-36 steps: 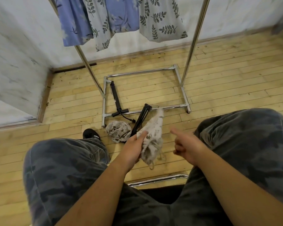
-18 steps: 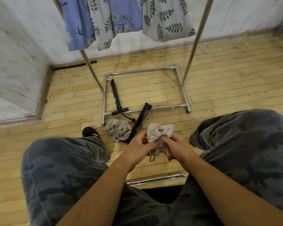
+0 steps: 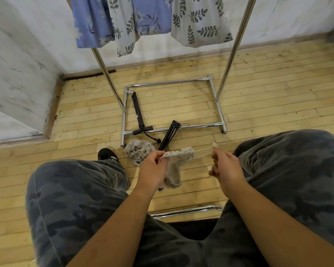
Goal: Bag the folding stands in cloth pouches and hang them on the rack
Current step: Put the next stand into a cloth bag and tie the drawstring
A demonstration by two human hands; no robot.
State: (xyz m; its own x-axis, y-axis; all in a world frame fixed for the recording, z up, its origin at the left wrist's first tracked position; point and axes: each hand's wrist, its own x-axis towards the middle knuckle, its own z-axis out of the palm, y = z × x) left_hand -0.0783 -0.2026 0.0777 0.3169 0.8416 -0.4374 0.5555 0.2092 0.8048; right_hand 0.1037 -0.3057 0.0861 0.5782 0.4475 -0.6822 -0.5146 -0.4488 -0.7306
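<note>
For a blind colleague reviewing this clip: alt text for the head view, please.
A seated person's left hand pinches a cloth pouch at its mouth while the right hand holds its drawstring taut. Two black folding stands and a second pouch lie by the rack.

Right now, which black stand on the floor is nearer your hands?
The stand crossing the rack's front bar, its end beside the crumpled pouch. The other stand lies farther back, mostly inside the rack base.
</note>
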